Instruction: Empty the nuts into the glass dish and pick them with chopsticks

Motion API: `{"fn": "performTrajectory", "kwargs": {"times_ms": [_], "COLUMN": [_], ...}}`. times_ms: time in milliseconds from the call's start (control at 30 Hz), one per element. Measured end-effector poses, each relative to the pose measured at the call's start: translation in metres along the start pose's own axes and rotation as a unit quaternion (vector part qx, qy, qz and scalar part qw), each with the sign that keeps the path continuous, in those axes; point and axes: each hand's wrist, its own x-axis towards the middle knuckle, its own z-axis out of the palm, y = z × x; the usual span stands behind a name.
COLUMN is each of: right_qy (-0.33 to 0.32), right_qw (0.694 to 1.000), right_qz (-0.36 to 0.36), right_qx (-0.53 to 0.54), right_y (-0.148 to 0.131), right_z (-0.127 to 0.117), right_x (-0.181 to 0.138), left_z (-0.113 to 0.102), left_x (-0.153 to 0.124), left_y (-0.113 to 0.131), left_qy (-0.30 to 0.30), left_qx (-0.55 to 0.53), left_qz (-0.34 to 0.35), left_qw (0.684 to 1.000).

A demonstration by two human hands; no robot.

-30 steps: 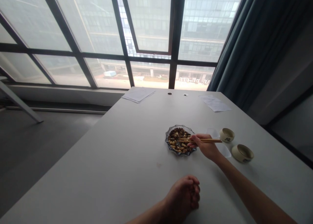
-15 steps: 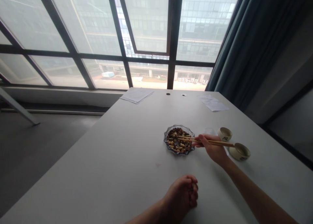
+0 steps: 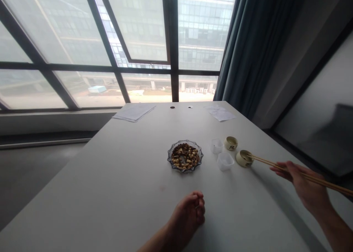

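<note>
My right hand grips a pair of wooden chopsticks. Their tips are in the opening of the nearer small cream cup; whether they pinch anything there is too small to tell. A second cream cup with a dark mark stands just behind it. To the left of the cups are two small clear plastic containers. A scalloped glass dish holds mixed nuts and dark seeds. In front of the dish my left hand rests on the table, fingers curled closed, with nothing visible in them.
On the white table a stack of papers lies at the far left and more sheets at the far right. Two round holes sit near the far edge. Behind are windows and a dark blue curtain.
My right hand has carried the chopsticks from the nut dish rightward to the nearer cup, uncovering the clear containers. The view has turned right. My left hand stays curled on the table.
</note>
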Motion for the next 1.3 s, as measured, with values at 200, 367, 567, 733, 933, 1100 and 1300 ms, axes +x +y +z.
{"fn": "performTrajectory", "kwargs": {"times_ms": [200, 367, 567, 733, 933, 1100, 1300], "right_qy": [0.005, 0.022, 0.021, -0.145, -0.412, -0.487, -0.510], "right_qw": [0.998, 0.998, 1.000, 0.988, 0.899, 0.843, 0.828], "right_qz": [0.051, 0.051, -0.004, -0.050, -0.141, -0.197, -0.184], "right_qx": [0.023, 0.024, 0.012, -0.012, -0.053, -0.119, -0.147], "right_y": [0.020, 0.016, -0.012, -0.043, -0.046, -0.041, -0.039], "right_z": [-0.009, -0.019, -0.003, 0.075, 0.187, 0.238, 0.259], "right_x": [-0.007, -0.011, -0.023, -0.047, -0.060, -0.052, -0.042], "left_z": [-0.001, -0.003, 0.000, -0.004, -0.005, -0.002, 0.000], "left_x": [0.000, 0.001, -0.001, 0.001, 0.002, 0.003, 0.003], "left_y": [0.001, 0.002, 0.000, -0.001, -0.002, -0.004, -0.005], "left_qy": [0.001, -0.009, -0.008, -0.013, -0.026, -0.027, -0.020], "left_qx": [-0.015, -0.020, 0.004, 0.010, 0.020, 0.027, 0.035], "left_qz": [0.005, 0.002, 0.013, 0.006, 0.004, 0.009, 0.009], "left_qw": [1.000, 1.000, 1.000, 1.000, 0.999, 0.999, 0.999]}}
